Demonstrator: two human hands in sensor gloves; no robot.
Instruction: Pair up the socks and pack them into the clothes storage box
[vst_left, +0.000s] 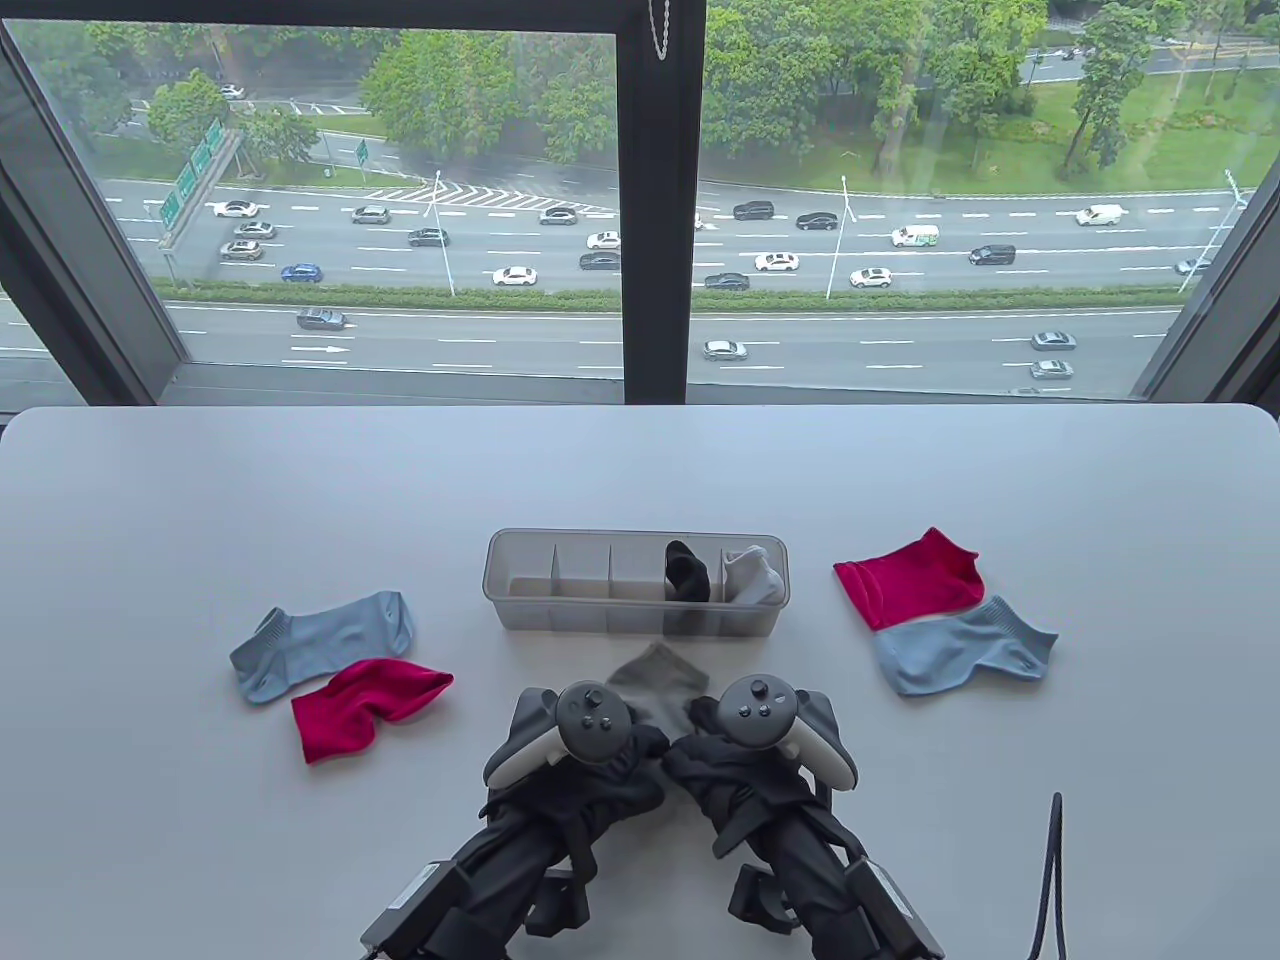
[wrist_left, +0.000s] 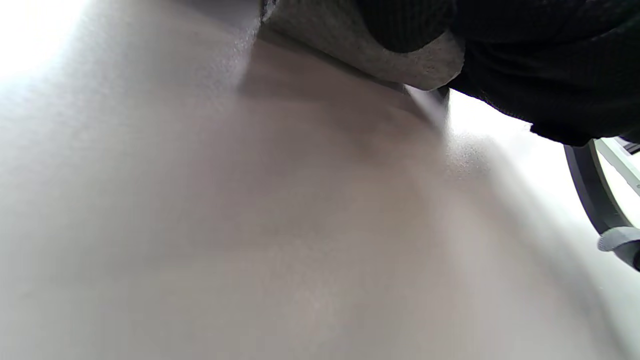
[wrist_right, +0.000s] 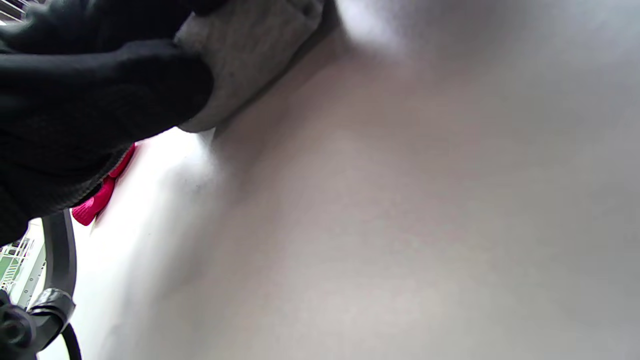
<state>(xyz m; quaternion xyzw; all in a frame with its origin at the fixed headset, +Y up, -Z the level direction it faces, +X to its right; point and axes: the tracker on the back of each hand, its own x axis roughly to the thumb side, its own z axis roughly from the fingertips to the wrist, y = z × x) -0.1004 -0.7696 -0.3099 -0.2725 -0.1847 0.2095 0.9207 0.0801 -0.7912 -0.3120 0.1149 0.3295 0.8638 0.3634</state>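
A grey sock (vst_left: 655, 678) lies just in front of the clear divided storage box (vst_left: 530, 610), and both gloved hands are on its near end. My left hand (vst_left: 628, 748) grips the grey sock (wrist_left: 370, 55) from the left; my right hand (vst_left: 712, 735) grips the same grey sock (wrist_right: 250, 55) from the right. Trackers hide the fingertips in the table view. A black pair (vst_left: 688, 572) and a white pair (vst_left: 752, 577) fill the box's two right compartments. Loose on the table are a blue sock (vst_left: 320, 640) and red sock (vst_left: 365, 705) at left, and a red sock (vst_left: 910, 580) and blue sock (vst_left: 960, 650) at right.
The box's three left compartments hold nothing. A dark cable (vst_left: 1050, 870) loops up at the table's near right corner. Behind the white table (vst_left: 200, 500) stands a large window. The left red sock (wrist_right: 100, 197) shows beyond my fingers in the right wrist view.
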